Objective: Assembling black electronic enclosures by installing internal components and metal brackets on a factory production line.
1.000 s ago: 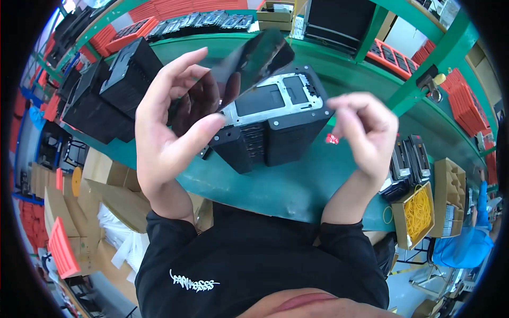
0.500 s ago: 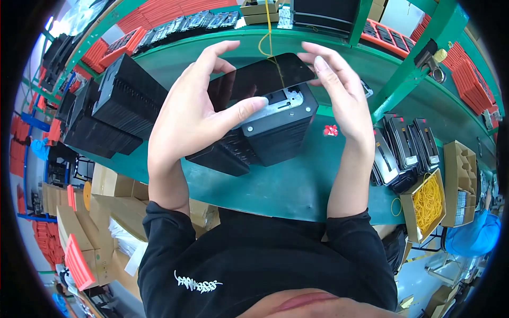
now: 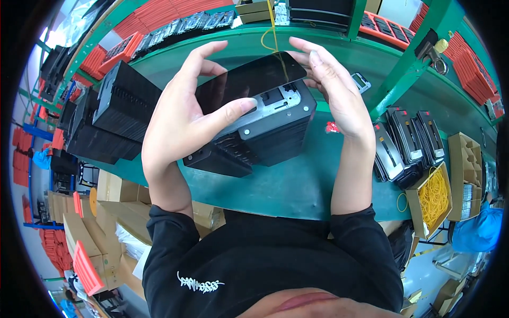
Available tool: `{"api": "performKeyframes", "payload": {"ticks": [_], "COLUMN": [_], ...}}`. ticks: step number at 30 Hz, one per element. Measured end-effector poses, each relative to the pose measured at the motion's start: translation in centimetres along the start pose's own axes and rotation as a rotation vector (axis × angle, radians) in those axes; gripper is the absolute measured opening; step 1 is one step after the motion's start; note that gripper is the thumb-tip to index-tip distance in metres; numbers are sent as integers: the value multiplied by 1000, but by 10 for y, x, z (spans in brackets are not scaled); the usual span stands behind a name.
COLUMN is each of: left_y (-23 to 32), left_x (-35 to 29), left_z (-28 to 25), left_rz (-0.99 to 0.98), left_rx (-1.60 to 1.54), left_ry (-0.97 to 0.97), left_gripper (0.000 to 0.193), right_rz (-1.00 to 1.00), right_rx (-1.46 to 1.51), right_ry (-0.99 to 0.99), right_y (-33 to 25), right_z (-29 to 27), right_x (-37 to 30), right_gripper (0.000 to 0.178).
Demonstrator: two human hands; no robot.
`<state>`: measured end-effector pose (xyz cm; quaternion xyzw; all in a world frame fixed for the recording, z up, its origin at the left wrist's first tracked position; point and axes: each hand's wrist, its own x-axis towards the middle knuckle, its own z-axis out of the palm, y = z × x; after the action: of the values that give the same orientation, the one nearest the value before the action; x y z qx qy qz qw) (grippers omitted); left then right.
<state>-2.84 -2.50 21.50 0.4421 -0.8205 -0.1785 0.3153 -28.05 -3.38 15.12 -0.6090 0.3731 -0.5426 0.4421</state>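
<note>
A glossy black phone screen [image 3: 246, 79] lies tilted over a silver phone frame [image 3: 275, 103] on top of a stack of black trays [image 3: 278, 140]. My left hand [image 3: 183, 111] curves round the screen's left end, its thumb at the frame's near edge and a finger at the screen's far edge; its index finger is raised. At the screen's right end is my right hand [image 3: 339, 90], with its fingertips against the corner and partly hidden behind it. The inner side of the screen is out of sight.
More black tray stacks [image 3: 130, 98] stand at the left. On the right are several phone parts in rows [image 3: 405, 138], a box of yellow bands [image 3: 435, 196] and a divided carton [image 3: 464, 153]. A red item [image 3: 332, 127] lies by my right wrist. A green post [image 3: 405, 69] rises behind.
My hands and the screen have shifted slightly left over the stack. More of the silver frame shows under the screen's near edge. The whole view has also moved a little.
</note>
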Motion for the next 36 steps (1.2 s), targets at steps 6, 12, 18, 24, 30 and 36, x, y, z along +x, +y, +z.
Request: {"api": "performKeyframes", "payload": {"ticks": [6,12,18,24,30,36], "left_y": [5,7,2,3,2,-5], "left_x": [-2,-12,-19,-21,-22,-21], "left_z": [3,3,3,4,6,4], "left_rz": [25,43,27,17,-26,129], "left_rx": [50,52,-45,-68,-147,21], "left_ry": [24,88,93,108,112,120], "left_gripper": [81,92,93,90,91,81], "right_rz": [53,52,15,27,183,-51], "right_rx": [0,33,-27,-88,-117,-190], "right_ry": [-49,-217,-292,-295,-317,-269], "right_y": [5,10,7,4,-8,7], "right_z": [-7,-6,-6,-4,-5,-2], "right_x": [0,-2,-3,-3,-4,-2], "right_gripper": [57,63,67,69,70,69]}}
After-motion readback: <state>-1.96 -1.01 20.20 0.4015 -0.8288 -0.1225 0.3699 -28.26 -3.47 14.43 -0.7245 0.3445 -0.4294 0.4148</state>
